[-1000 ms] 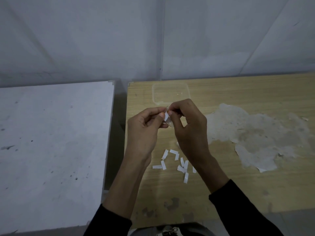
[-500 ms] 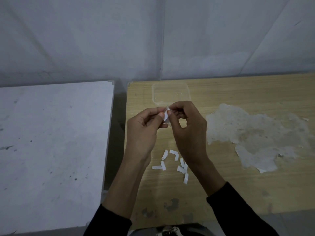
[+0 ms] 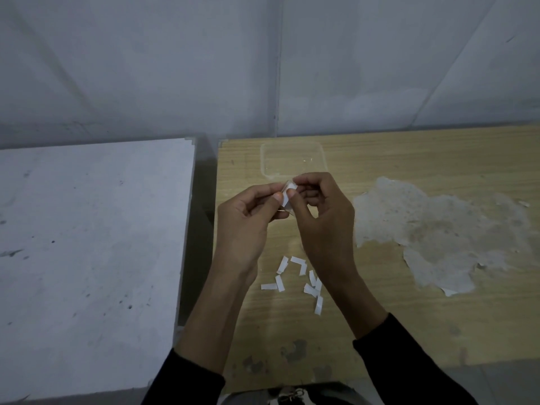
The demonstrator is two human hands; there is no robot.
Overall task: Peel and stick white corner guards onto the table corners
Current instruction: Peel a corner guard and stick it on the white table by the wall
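Note:
Above the wooden table (image 3: pixel 409 317), my left hand (image 3: pixel 245 226) and my right hand (image 3: pixel 324 223) meet fingertip to fingertip. Between them both pinch one small corner guard (image 3: pixel 288 194), its white backing paper facing me and a clear edge showing at its top left. The left thumb and the right thumb press on its lower part. Several peeled white paper strips (image 3: pixel 298 276) lie scattered on the wood below my hands; my right wrist hides part of that pile.
A clear plastic container (image 3: pixel 292 159) sits near the table's far left corner, just behind my hands. A large patch of worn, peeled veneer (image 3: pixel 438 229) spreads to the right. A white table (image 3: pixel 87 258) stands on the left, across a dark gap (image 3: pixel 201 229).
Both hands stay in the same place. The fingers have shifted slightly on the guard, and more of its white paper shows between the thumbs.

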